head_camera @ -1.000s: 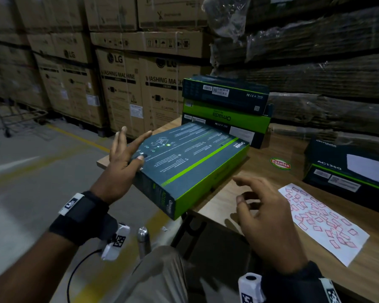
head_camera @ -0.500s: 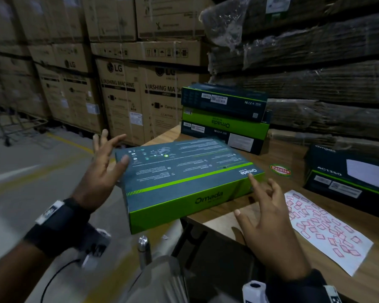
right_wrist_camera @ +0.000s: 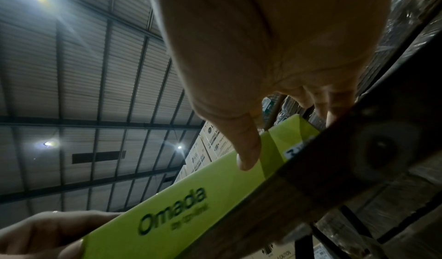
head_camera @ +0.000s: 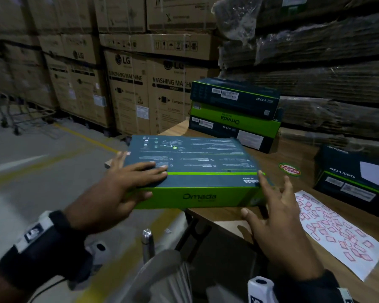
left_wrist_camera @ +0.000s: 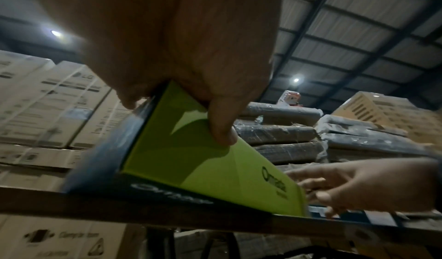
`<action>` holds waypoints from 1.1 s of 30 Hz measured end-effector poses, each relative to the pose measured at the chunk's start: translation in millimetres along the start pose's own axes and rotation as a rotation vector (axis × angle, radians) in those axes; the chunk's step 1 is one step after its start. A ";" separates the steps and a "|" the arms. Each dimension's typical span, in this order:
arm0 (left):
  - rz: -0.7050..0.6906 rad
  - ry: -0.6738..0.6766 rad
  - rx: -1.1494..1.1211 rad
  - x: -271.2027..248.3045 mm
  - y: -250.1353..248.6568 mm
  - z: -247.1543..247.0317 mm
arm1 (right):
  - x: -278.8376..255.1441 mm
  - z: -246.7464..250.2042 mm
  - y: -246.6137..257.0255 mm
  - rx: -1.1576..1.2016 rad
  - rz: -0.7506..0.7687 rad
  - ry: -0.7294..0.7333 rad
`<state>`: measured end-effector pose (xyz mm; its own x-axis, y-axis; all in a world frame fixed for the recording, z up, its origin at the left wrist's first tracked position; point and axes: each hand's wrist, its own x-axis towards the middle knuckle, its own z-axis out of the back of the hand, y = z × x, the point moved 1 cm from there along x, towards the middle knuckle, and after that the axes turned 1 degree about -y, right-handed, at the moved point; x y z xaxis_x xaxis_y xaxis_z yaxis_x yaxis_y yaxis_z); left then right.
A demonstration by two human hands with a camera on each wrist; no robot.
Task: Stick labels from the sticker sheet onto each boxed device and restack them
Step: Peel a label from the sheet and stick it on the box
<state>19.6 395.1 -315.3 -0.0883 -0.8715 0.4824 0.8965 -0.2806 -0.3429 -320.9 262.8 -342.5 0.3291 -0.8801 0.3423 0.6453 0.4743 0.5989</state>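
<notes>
Green-edged boxed device (head_camera: 193,169) feels stiff and light, so my left hand (head_camera: 127,184) clamps its near corner while my right hand (head_camera: 276,217), fingers spread, steadies the other end.

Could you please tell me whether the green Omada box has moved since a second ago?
Yes. The Omada box has swung from tilted and angled to flat and square-on, nearer the sticker sheet.
</notes>
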 end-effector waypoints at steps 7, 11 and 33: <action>0.142 -0.156 0.095 8.4 48.9 13.8 | -4.8 1.9 8.5 0.083 0.134 -0.036; 0.181 -0.213 0.154 15.4 49.9 -10.6 | -13.2 -7.6 30.4 0.063 0.215 -0.112; 0.238 -0.299 -0.320 28.6 -71.9 -75.4 | -15.3 0.6 32.6 0.296 0.288 -0.060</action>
<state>-80.1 360.0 -337.6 0.2726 -0.7859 0.5550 0.6946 -0.2383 -0.6787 -305.3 291.7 -327.8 0.4209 -0.7114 0.5628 0.3039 0.6951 0.6515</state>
